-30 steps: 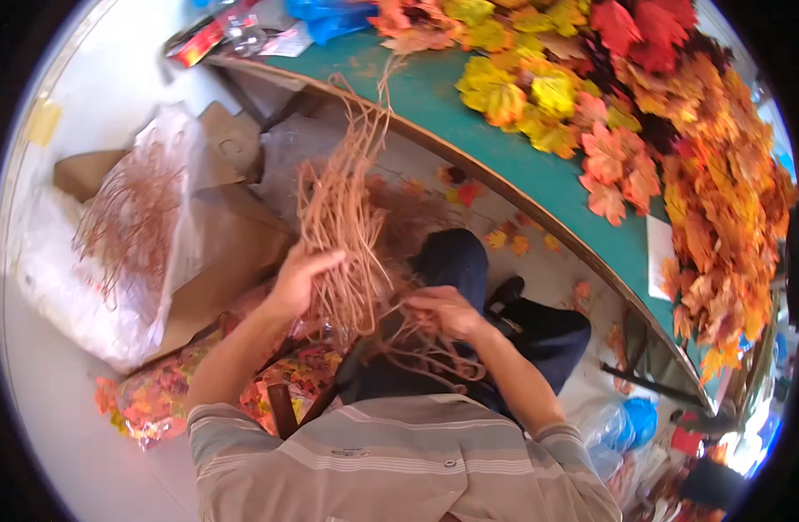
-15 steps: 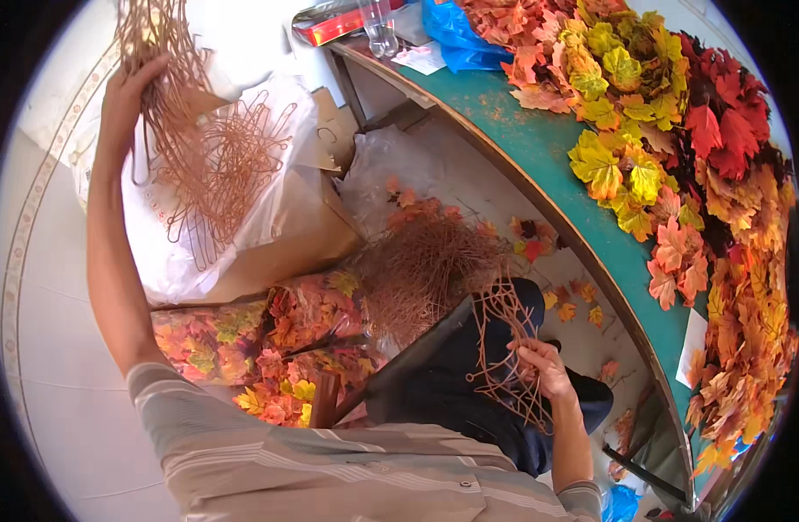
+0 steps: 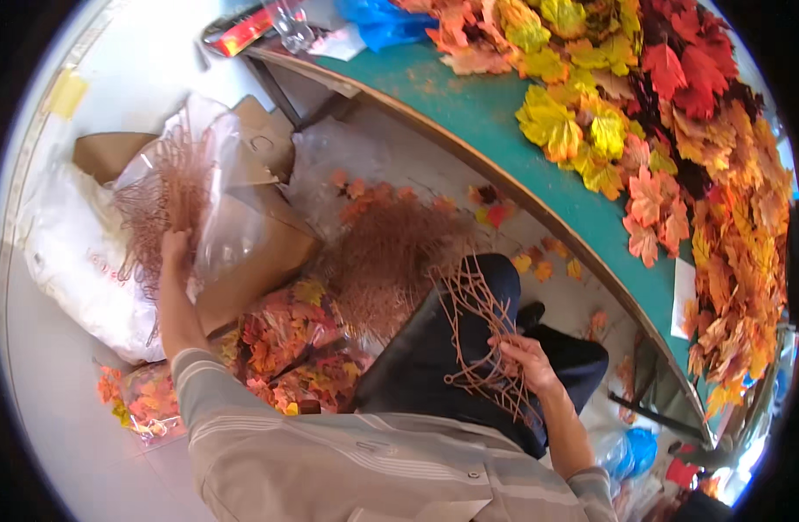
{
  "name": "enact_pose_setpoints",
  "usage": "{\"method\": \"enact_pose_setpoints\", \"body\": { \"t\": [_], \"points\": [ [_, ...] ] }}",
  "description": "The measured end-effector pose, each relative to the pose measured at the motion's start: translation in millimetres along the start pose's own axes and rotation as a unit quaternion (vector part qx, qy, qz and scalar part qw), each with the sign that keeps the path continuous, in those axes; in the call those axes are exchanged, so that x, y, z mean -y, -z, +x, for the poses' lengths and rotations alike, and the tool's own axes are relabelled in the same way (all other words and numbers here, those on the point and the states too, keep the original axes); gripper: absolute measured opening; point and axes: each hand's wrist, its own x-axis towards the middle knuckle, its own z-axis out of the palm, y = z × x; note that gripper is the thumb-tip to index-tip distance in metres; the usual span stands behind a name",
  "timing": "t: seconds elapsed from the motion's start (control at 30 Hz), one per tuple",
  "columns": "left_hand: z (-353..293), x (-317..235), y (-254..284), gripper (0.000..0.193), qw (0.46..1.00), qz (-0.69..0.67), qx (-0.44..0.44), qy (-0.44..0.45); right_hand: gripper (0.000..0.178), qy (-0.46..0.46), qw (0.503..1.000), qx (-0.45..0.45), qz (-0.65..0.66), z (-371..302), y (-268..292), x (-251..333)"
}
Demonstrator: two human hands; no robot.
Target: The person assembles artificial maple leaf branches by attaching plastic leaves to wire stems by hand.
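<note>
My left hand (image 3: 177, 248) is closed around a bundle of thin brown stems (image 3: 183, 187), low over a white plastic bag (image 3: 77, 252) inside a cardboard box (image 3: 260, 265). Where this bundle ends and the stems lying on the bag begin, I cannot tell. Above my dark trousers (image 3: 417, 361), my right hand (image 3: 523, 358) grips a smaller, tangled bunch of brown stems (image 3: 473, 300), some with looped ends. Its fingertips pinch the bunch near the middle. Between the box and my knee lies a big heap of similar stems (image 3: 391, 261).
A curved green table (image 3: 469, 104) on the right bears piles of orange leaves (image 3: 738, 270), yellow leaves (image 3: 547, 126) and red leaves (image 3: 691, 61). Clear bags of artificial leaves (image 3: 286, 344) lie beside my left side. A blue bag (image 3: 386, 22) rests at the table's far end.
My left hand has come down and nearer with its raised bundle, now low over the box. My right hand keeps its bunch over my lap. The view has shifted.
</note>
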Motion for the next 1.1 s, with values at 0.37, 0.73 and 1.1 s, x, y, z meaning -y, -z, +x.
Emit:
{"method": "enact_pose_setpoints", "body": {
  "t": [0.37,0.73,1.1],
  "points": [
    [-98.7,-142.3,89.0,0.062,0.982,-0.13,0.117,-0.076,0.029,0.045,0.991,-0.007,-0.127,9.6,-18.9,19.6],
    [-256.9,-310.3,37.2,0.032,0.887,-0.265,0.244,-0.289,0.034,0.129,0.983,0.066,-0.116,-6.6,-55.9,63.8],
    [-360.0,-398.3,-103.9,0.025,0.534,-0.556,0.626,-0.12,0.03,0.212,0.966,0.08,-0.123,-7.5,-5.9,49.9]
  ]
}}
